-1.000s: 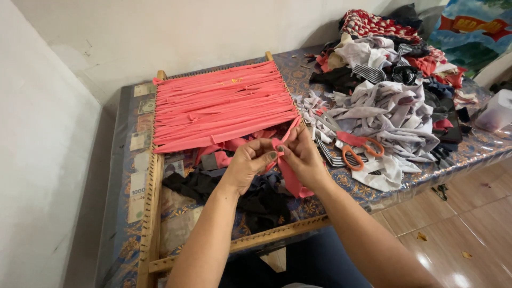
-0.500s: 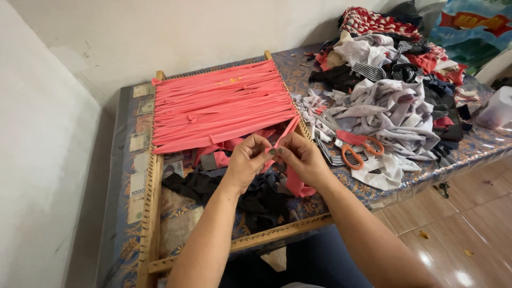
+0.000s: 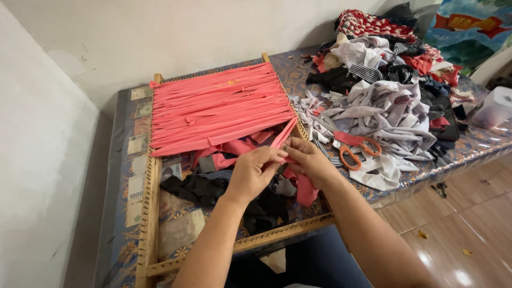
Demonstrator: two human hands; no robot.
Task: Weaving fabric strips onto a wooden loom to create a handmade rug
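Note:
A wooden frame loom (image 3: 152, 213) lies on the table, its far half filled with stretched pink fabric strips (image 3: 218, 109). My left hand (image 3: 253, 173) and my right hand (image 3: 309, 160) meet just below the woven rows, near the frame's right rail. Both pinch the same loose pink strip (image 3: 285, 136), which rises toward the right rail; its tail hangs below my right hand. Loose pink and black scraps (image 3: 202, 186) lie inside the frame under my hands.
A large heap of grey, striped, red and black cloth scraps (image 3: 389, 96) fills the table's right side. Orange-handled scissors (image 3: 354, 149) lie at its near edge. A white box (image 3: 493, 106) stands far right. Banknotes lie under the clear table cover. Walls stand left and behind.
Both hands have stayed at the same spot on the pink strip; the fingers have shifted slightly along it and the strip now runs straighter up toward the right rail.

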